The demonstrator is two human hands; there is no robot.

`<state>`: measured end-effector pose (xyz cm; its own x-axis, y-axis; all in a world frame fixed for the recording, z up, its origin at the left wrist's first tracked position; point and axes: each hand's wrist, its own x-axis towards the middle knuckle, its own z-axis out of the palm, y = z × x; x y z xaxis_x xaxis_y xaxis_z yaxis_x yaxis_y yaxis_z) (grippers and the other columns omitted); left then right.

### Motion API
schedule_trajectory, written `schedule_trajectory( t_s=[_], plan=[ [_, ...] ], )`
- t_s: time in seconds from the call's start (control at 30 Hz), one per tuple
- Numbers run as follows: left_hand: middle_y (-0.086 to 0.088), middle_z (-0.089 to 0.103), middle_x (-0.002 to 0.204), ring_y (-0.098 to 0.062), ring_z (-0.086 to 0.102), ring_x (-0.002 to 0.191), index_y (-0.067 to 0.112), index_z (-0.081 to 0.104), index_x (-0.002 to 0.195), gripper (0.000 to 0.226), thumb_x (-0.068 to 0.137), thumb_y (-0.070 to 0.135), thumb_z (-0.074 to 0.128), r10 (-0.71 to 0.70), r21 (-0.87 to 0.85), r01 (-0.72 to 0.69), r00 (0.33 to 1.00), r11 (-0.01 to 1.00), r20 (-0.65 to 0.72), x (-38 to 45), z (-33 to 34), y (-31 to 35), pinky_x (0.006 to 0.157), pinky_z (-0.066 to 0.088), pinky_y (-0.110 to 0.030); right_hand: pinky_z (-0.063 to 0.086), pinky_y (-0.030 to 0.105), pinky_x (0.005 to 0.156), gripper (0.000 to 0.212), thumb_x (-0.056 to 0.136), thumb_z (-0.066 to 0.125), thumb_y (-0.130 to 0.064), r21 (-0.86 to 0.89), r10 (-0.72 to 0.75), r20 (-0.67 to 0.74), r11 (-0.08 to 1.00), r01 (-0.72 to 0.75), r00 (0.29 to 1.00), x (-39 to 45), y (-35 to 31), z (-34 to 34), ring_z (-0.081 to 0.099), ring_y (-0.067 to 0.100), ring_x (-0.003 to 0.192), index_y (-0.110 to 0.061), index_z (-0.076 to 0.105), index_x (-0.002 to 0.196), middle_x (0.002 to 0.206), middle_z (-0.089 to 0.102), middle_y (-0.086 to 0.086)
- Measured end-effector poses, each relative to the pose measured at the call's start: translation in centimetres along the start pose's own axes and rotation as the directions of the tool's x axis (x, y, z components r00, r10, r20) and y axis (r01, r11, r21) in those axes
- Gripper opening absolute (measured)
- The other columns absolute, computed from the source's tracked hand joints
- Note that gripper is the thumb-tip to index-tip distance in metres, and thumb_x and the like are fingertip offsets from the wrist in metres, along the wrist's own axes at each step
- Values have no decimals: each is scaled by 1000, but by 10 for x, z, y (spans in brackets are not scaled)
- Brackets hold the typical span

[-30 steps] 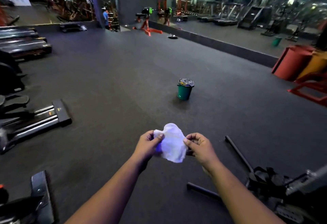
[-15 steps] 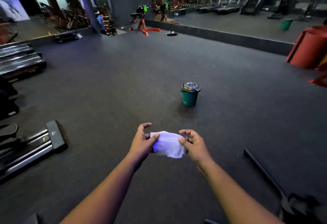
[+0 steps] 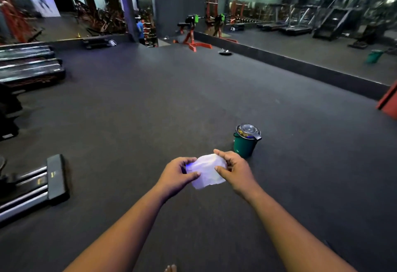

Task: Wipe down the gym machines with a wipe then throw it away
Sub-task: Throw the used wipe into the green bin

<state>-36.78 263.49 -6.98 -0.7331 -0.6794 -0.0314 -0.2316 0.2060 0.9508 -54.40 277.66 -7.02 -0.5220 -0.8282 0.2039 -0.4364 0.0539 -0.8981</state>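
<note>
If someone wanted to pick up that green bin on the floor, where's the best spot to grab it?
Probably by the rim of the green bin, just under its lid, coming down from above. It stands upright on the floor with nothing beside it, and small lugs stick out at the rim for fingers to catch.

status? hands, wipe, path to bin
Left hand and right hand both pinch the white wipe. Green bin ahead, lid on. Floor between looks clear.
</note>
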Motion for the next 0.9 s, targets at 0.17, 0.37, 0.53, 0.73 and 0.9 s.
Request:
schedule_trajectory(
  t_s=[0.17,0.37,0.53,0.73,0.9],
  plan=[
    [10,71,90,-8,66,84,39,72,78,22,86,21,79,100,138,-100,995,985,3,116,-38,-10,78,52,-28,55,25,85,41,82,79,-4,-143,70,-79,986,-81,994,94,16,7,67,7,96,-32,73,112,107,72,0],
    [0,72,101,-10,64,92,13,74,96,19,87,30,73,87,-41,-84,993,996,80,257,-76,-4,86,50,-28,47,19,66,16,85,78,-12,-242,107,-269,954,-175,957,199,26,7,60,8,79,-28,76,90,86,66,-4],
    [-1,72,90,-10,62,82,1,68,104,14,99,14,65,50,-203,-6,976,979,212,343,-65,2,72,51,-23,49,25,77,18,83,81,-17,-205,139,-314,956,-210,939,266,64,3,62,6,86,-28,71,92,95,64,-8],
    [-10,73,88,-15,63,81,-1,68,101,17,96,16,71,82,-201,-22,952,979,296,458,-40,10,74,51,-33,33,11,107,70,80,83,-39,-128,162,-57,977,-168,985,376,106,-11,44,-11,130,-42,50,142,140,50,-25],
    [-19,75,99,-18,66,86,4,72,101,17,95,20,73,63,-108,-28,937,994,343,563,-47,28,77,52,-36,57,35,85,27,84,76,-36,-17,204,39,979,-204,978,493,139,-24,68,2,93,-41,71,110,101,75,-11]
  ],
)
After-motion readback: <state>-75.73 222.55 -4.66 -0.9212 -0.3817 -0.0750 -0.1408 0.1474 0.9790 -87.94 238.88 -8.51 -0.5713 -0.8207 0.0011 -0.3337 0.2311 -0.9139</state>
